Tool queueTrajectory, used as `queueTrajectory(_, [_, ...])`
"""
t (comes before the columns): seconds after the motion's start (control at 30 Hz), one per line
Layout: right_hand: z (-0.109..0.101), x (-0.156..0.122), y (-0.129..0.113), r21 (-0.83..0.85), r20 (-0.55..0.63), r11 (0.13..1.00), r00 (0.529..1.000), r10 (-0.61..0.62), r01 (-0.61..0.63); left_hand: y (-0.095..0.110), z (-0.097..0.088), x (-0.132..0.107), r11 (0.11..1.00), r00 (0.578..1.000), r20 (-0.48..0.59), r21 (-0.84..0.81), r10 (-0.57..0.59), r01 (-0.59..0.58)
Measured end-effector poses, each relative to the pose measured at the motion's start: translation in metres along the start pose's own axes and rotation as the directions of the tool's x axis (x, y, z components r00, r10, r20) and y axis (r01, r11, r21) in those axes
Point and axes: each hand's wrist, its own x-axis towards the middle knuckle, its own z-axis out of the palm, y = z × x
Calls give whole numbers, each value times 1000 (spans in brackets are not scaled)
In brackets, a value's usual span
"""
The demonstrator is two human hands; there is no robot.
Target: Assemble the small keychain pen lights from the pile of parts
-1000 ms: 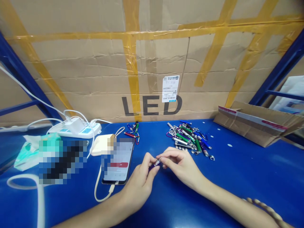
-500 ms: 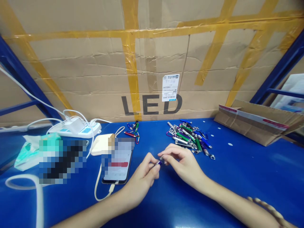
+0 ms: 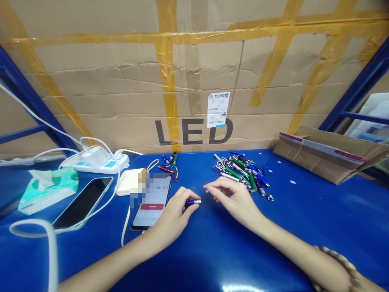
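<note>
My left hand (image 3: 174,211) is closed around a small purple keychain flashlight (image 3: 193,201), whose silver end points right. My right hand (image 3: 232,197) sits just to the right of it, thumb and forefinger pinched on a tiny silver part (image 3: 207,190) that is apart from the flashlight. Behind my right hand lies a pile of several keychain flashlights (image 3: 241,172) in green, blue, purple and silver. A smaller group of flashlights (image 3: 170,165) lies near the cardboard wall.
A lit phone (image 3: 152,199) with a cable lies left of my left hand, beside a cream power bank (image 3: 129,185). Further left are a dark phone (image 3: 81,202), a tissue pack (image 3: 48,187) and a power strip (image 3: 97,160). A flat cardboard box (image 3: 328,156) sits at right.
My hands have drawn apart. The right hand now holds a small silver part away from the flashlight, which stays in my left hand.
</note>
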Motion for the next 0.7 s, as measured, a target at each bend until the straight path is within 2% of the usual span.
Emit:
queueTrajectory(0.23, [-6,3,7,-216,17,972,996,-89,90,-8,-1,1,993,995,38,77,87,-90])
queueTrajectory(0.37, [-9,3,15,-376,85,913,987,-139,161,-4,-2,2,987,992,-11,106,126,-124])
queueTrajectory(0.5, [-10,4,19,-464,195,867,976,-101,182,1,-5,4,983,988,-76,132,138,-127])
queueTrajectory(0.7, [-10,3,22,-468,288,862,956,-62,196,9,-8,4,982,986,-80,133,145,-133])
